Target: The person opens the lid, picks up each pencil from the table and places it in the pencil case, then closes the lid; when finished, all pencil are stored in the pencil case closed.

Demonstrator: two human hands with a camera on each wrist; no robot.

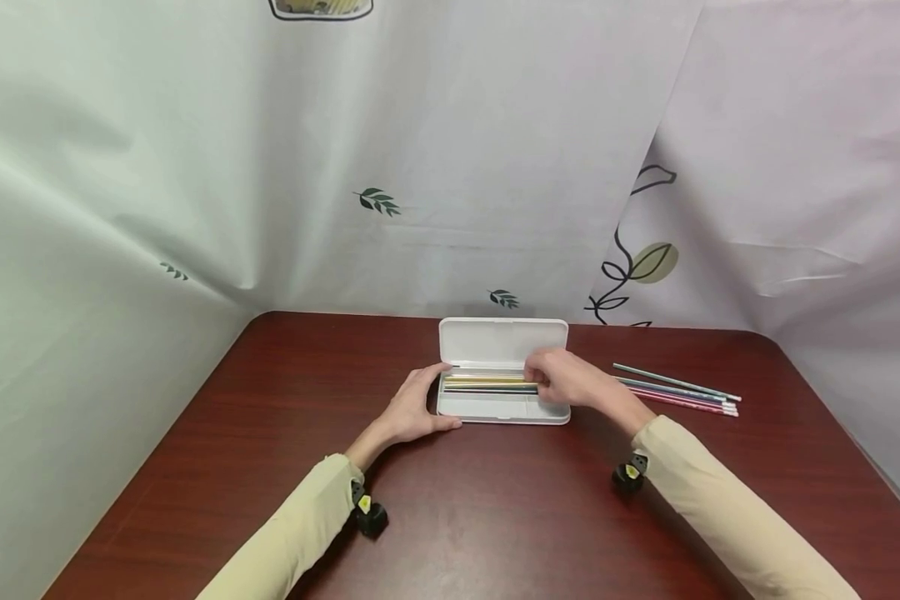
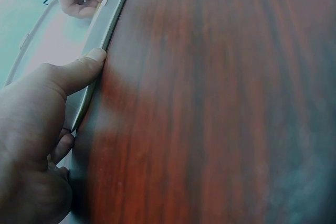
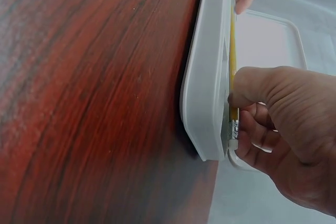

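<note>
A white pencil case (image 1: 480, 407) lies on the table with its lid (image 1: 483, 343) raised at the back. Several pencils (image 1: 487, 384) lie lengthwise inside it. My left hand (image 1: 411, 408) holds the case's left end, thumb along the front edge and fingers toward the back corner. Over the right half of the case, my right hand (image 1: 566, 379) pinches a yellow pencil (image 3: 233, 51) near its white eraser (image 3: 233, 144). The right wrist view shows this pencil along the case's opening. Its far end is hidden there.
To the right of the case, several pencils (image 1: 682, 398) with pale erasers lie loosely together on the dark red-brown table (image 1: 457, 517). A patterned white cloth (image 1: 450, 167) hangs behind the table's back edge and along its sides.
</note>
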